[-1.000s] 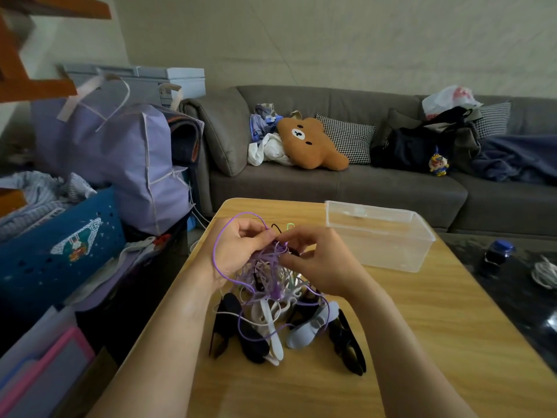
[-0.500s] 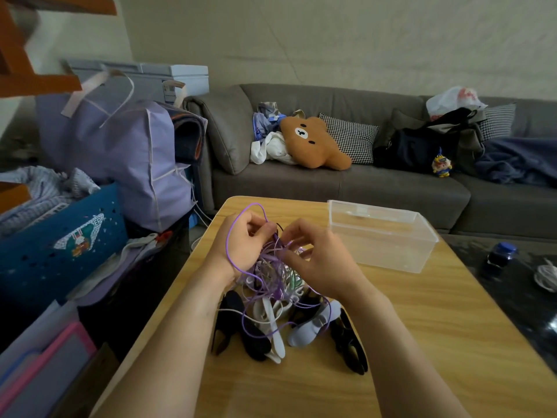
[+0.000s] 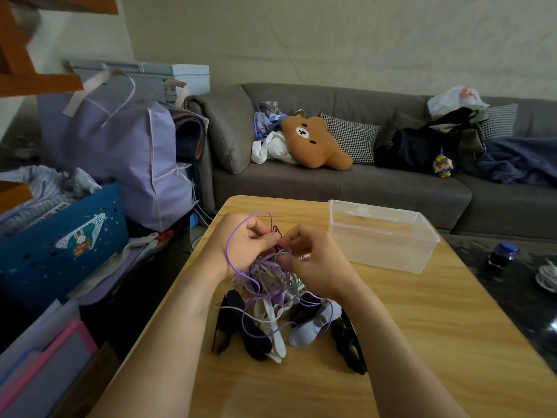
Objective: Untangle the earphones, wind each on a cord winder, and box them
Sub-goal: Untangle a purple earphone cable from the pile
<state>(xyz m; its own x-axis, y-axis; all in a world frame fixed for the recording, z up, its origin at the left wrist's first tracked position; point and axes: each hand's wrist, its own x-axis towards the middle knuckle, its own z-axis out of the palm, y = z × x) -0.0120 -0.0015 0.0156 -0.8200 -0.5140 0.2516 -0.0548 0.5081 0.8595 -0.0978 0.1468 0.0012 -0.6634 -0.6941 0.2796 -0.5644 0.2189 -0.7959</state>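
Above the wooden table, left hand and right hand pinch the tangled purple earphone cords (winders beneath, clear plastic box beside); easing loops loose, not tugging, seems wisest.

Tangled earphone cords, purple and white, bunched above the wooden tabletop; one purple loop arches left. Cord winders, black and white, lie heaped beneath; count unclear. Clear plastic box upright, open, right of tangle.
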